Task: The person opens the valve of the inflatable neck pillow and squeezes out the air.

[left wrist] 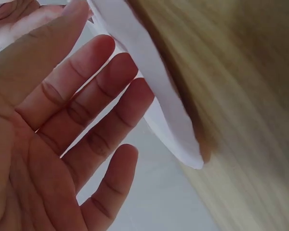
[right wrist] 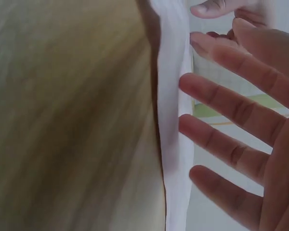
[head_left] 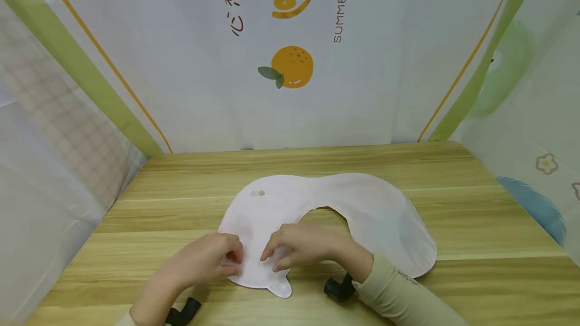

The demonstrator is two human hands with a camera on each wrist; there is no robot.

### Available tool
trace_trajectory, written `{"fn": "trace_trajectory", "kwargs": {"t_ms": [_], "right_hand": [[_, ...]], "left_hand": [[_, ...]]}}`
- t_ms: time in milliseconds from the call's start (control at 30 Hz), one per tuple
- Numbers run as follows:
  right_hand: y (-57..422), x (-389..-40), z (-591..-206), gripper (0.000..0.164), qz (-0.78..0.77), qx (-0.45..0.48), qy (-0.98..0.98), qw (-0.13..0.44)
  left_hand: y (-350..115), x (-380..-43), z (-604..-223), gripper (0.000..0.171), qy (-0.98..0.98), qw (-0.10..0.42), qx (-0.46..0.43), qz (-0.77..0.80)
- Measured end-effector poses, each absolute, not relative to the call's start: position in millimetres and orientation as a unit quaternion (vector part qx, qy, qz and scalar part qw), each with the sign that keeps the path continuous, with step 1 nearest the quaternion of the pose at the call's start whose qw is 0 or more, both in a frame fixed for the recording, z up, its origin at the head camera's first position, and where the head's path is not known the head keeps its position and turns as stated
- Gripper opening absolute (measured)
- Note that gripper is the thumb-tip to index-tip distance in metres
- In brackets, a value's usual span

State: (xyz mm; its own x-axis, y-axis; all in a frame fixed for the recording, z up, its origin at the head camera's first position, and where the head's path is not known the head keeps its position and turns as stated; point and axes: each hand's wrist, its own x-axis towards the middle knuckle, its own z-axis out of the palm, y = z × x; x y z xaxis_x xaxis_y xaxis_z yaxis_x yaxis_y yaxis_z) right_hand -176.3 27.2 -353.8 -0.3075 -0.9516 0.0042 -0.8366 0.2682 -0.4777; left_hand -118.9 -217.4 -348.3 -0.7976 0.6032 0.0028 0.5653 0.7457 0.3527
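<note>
A pale pink, U-shaped neck pillow (head_left: pixel 385 220) lies flat on the wooden table, its opening towards me. At the near end of its left arm, a small rounded tab (head_left: pixel 281 288) sticks out. My left hand (head_left: pixel 210 258) is at the outer edge of that arm, fingers bent. In the left wrist view its fingertips (left wrist: pixel 139 91) meet the pillow's edge (left wrist: pixel 168 96), with nothing gripped. Over the same arm's inner side, my right hand (head_left: pixel 308 245) has its fingers spread. The right wrist view shows these fingertips (right wrist: pixel 188 122) at the pillow's surface (right wrist: pixel 168 96), holding nothing.
Wood-grain table (head_left: pixel 181 215) surrounds the pillow. A black wrist mount (head_left: pixel 186 311) sits under the left wrist, another black mount (head_left: pixel 339 290) under the right. Behind the table hangs a white curtain (head_left: pixel 362 99) printed with fruit. Light cloth also hangs at both sides.
</note>
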Motion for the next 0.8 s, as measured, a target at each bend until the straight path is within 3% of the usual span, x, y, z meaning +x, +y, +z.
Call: {"fn": "trace_trajectory", "kwargs": {"t_ms": [167, 467, 800], "right_hand": [[21, -175, -356, 0.024, -0.170, -0.585, 0.779, 0.148], [15, -174, -362, 0.022, -0.130, -0.598, 0.784, 0.101], [11, -171, -360, 0.035, -0.090, -0.561, 0.815, 0.110]], "left_hand": [[-217, -119, -350, 0.015, 0.935, 0.060, 0.308, 0.166], [-217, -120, -352, 0.014, 0.939, 0.065, 0.302, 0.153], [-216, -119, -355, 0.018, 0.939, 0.051, 0.305, 0.148]]}}
